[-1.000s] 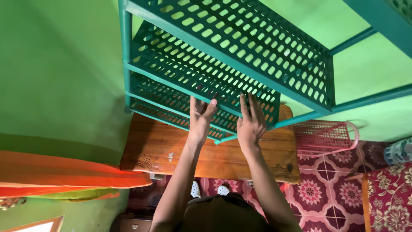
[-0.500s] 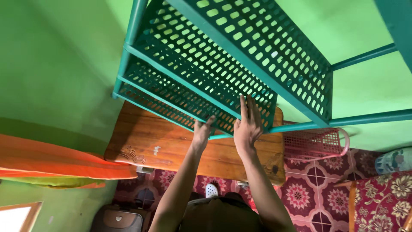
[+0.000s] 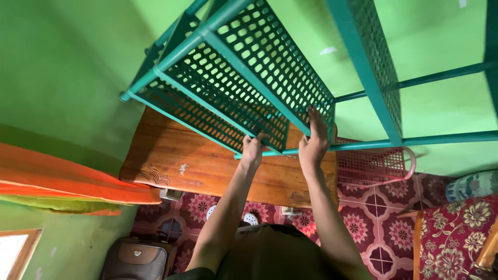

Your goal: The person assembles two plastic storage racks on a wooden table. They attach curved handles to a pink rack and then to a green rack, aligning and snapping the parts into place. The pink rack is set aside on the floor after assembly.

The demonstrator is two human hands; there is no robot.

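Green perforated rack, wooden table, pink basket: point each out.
green perforated rack [image 3: 244,78], head view, on a perforated shelf panel.
wooden table [image 3: 207,166], head view, on the bare tabletop.
pink basket [image 3: 371,161], head view, on its mesh wall.

Wooden bench [image 3: 207,166], orange cushion [image 3: 67,176], pink rack [image 3: 373,163], brown suitcase [image 3: 136,259], patterned floor tiles [image 3: 363,223].
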